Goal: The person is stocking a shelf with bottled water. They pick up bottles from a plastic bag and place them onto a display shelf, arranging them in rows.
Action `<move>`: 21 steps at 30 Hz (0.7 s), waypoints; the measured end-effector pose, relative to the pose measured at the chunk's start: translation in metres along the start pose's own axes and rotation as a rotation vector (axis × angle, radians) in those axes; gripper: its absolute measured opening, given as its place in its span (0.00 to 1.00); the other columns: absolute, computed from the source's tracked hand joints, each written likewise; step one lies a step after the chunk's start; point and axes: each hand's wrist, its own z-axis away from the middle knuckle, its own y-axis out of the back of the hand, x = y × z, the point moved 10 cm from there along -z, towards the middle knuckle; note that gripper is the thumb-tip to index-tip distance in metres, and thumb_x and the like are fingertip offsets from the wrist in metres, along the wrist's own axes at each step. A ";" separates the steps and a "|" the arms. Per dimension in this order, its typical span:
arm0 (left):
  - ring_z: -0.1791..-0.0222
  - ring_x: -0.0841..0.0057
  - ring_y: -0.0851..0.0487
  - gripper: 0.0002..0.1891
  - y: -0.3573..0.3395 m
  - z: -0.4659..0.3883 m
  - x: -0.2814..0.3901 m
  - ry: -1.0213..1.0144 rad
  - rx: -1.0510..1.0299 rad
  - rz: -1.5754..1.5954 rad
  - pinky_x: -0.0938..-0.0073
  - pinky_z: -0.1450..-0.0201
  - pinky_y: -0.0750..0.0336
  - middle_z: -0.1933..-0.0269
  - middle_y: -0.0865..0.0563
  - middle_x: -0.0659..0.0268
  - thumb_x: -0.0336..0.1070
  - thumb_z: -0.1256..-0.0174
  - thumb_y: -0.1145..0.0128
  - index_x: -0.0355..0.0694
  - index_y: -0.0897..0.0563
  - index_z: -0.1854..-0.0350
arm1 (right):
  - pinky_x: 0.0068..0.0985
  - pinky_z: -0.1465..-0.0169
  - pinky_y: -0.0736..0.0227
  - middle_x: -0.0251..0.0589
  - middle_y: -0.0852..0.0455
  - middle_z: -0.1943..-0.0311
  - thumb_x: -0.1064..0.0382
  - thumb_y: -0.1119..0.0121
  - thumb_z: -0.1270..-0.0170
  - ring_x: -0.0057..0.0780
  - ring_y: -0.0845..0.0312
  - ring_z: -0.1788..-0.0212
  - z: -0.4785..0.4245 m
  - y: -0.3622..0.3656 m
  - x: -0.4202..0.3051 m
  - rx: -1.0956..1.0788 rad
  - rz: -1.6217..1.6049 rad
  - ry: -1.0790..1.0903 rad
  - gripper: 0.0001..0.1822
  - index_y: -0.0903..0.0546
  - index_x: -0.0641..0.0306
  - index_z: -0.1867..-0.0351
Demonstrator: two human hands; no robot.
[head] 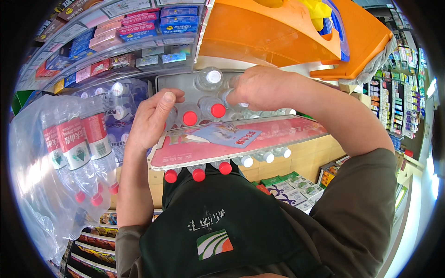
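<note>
My right hand (259,88) is curled over a clear plastic bottle with a white cap (244,105) at the back of the rack; its fingertips are hidden. Left of it stands another white-capped bottle (209,78). My left hand (149,116) is at the left end of the row, thumb and fingers apart, beside red-capped bottles (212,107). Its palm side is partly hidden. In front of these bottles runs a pink shelf panel (285,135) with a printed blue card (227,135) on it. Below the panel, red-capped bottles (198,174) and white-capped bottles (267,157) poke out.
Plastic-wrapped water bottles (74,146) with red labels hang close by my left arm. Behind them is a shrink-wrapped bottle pack (120,93). An orange plastic bin (264,34) overhangs the rack. Shelves of small boxes (139,26) rise at upper left. Cartons (292,191) lie lower right.
</note>
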 end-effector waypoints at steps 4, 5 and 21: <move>0.41 0.70 0.14 0.35 -0.001 0.000 0.001 0.000 -0.008 0.004 0.66 0.33 0.23 0.46 0.07 0.57 0.65 0.10 0.51 0.31 0.12 0.39 | 0.53 0.44 0.18 0.50 0.09 0.57 0.67 0.28 0.36 0.55 0.11 0.48 -0.003 0.005 -0.004 -0.084 -0.008 -0.050 0.16 0.12 0.53 0.46; 0.41 0.69 0.14 0.35 -0.001 0.000 0.002 -0.001 -0.006 -0.001 0.66 0.33 0.23 0.46 0.07 0.57 0.65 0.10 0.51 0.31 0.12 0.39 | 0.53 0.44 0.18 0.51 0.09 0.57 0.66 0.28 0.36 0.56 0.11 0.48 -0.002 0.005 -0.005 -0.083 -0.019 -0.036 0.16 0.12 0.53 0.46; 0.42 0.65 0.12 0.35 0.002 -0.001 0.006 -0.034 0.029 -0.017 0.63 0.33 0.22 0.47 0.07 0.53 0.64 0.10 0.51 0.29 0.11 0.40 | 0.54 0.50 0.17 0.54 0.08 0.62 0.61 0.29 0.30 0.60 0.10 0.52 -0.045 0.046 0.002 0.159 0.075 -0.039 0.15 0.16 0.62 0.47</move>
